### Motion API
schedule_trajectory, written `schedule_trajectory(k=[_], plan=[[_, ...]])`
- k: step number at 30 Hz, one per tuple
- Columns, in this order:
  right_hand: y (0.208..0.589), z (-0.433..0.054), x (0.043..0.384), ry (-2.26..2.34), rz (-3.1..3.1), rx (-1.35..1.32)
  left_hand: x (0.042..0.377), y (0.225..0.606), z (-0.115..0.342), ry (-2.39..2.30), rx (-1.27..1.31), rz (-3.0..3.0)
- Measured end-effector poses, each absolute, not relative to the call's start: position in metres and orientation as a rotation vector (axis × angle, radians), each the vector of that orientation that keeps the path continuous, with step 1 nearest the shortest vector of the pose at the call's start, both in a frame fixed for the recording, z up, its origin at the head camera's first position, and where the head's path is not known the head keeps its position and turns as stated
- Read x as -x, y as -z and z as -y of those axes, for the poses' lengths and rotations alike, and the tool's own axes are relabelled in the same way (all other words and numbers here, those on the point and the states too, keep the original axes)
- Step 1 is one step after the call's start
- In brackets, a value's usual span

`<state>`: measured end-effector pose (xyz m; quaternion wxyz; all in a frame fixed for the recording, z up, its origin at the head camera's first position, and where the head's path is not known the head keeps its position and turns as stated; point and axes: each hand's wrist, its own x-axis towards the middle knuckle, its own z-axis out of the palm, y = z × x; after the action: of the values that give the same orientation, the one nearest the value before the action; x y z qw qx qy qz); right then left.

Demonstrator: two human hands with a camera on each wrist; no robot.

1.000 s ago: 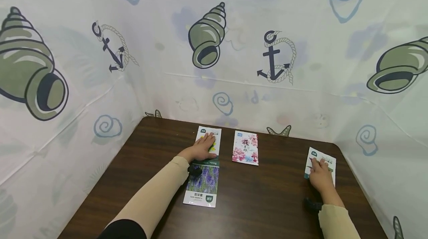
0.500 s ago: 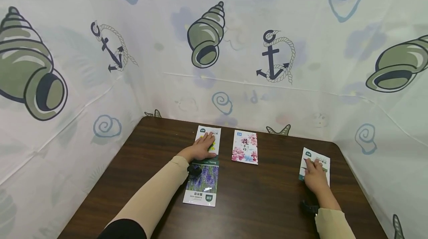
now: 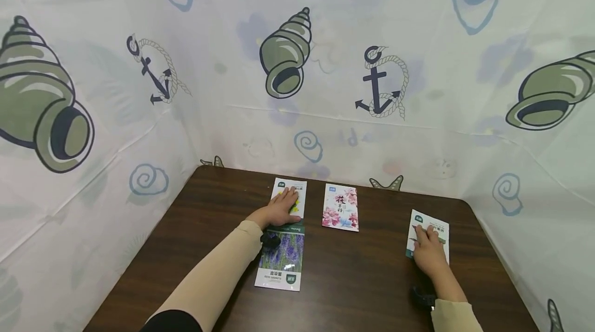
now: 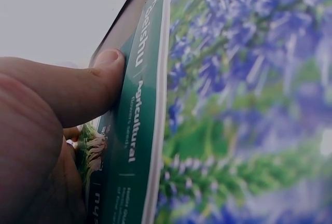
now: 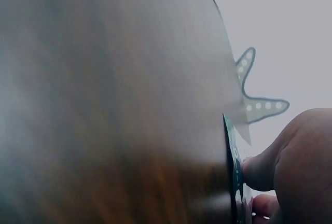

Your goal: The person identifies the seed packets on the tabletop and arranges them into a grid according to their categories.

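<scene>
In the head view, my left hand [image 3: 279,209] rests with its fingers spread on a white seed packet with yellow flowers [image 3: 299,192], covering much of its front. Directly below it lies a lavender seed packet [image 3: 284,250], a black wrist strap [image 3: 270,239] over its left side. My left thumb [image 4: 106,73] lies by the green band in the left wrist view. To the right, my right hand [image 3: 429,252] presses extended fingers onto another white-and-green seed packet [image 3: 419,218], whose picture is mostly hidden. The right thumb [image 5: 259,172] touches that packet in the right wrist view.
A packet with pink blossoms [image 3: 341,213] lies between the hands, just right of the yellow-flower one. All packets are on a dark brown wooden table [image 3: 358,280]. Pale cloth printed with shells and anchors [image 3: 334,115] hangs behind the table and at both sides.
My right hand has slid its packet leftward across the table, away from the right edge. The left hand and the other packets stay in place.
</scene>
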<state>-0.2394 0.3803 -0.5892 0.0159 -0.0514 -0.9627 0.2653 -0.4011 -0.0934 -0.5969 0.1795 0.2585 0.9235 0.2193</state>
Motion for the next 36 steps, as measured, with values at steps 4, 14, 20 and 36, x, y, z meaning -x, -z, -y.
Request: schedule_trajectory(k=[4, 14, 20, 36], plan=[[0.59, -0.369, 0.234, -0.813, 3.022, 0.168, 0.397, 0.596, 0.094, -0.629, -0.733, -2.614], [0.589, -0.346, 0.225, -0.748, 3.122, 0.178, 0.395, 0.595, 0.095, -0.645, -0.732, -2.596], [0.586, -0.338, 0.219, -0.722, 3.116, 0.152, 0.397, 0.598, 0.094, -0.634, -0.727, -2.624], [0.586, -0.309, 0.2, -0.659, 3.121, 0.115, 0.395, 0.595, 0.094, -0.616, -0.727, -2.634]])
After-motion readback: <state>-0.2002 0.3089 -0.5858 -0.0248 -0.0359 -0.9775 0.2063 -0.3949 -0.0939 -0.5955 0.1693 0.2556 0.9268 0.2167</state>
